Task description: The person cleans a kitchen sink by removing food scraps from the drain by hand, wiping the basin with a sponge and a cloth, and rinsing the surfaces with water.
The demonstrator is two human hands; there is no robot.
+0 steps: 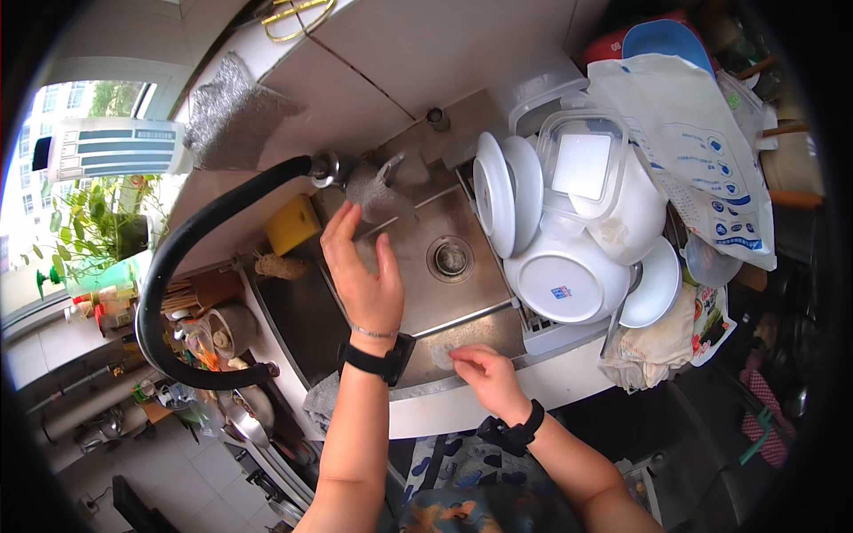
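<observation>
My left hand [366,280] reaches over a stainless steel sink [413,253] with its fingers apart, holding nothing. Just beyond its fingertips is a grey textured cloth [376,190], bunched beside the base of the tap [326,170]; whether they touch is unclear. Near the sink's front edge, my right hand [490,380] has thumb and fingers pinched on a small whitish, translucent scrap [441,356]. A round drain strainer [450,260] sits in the sink floor. The black flexible spout [156,266] arcs out to the left of my left arm.
On the right, a dish rack [566,340] holds white plates [493,193], an upturned bowl [566,286] and a clear plastic container [583,160]. A printed plastic bag [693,153] leans over them. A yellow sponge [293,224] and a brown scrubber [280,266] lie left of the sink.
</observation>
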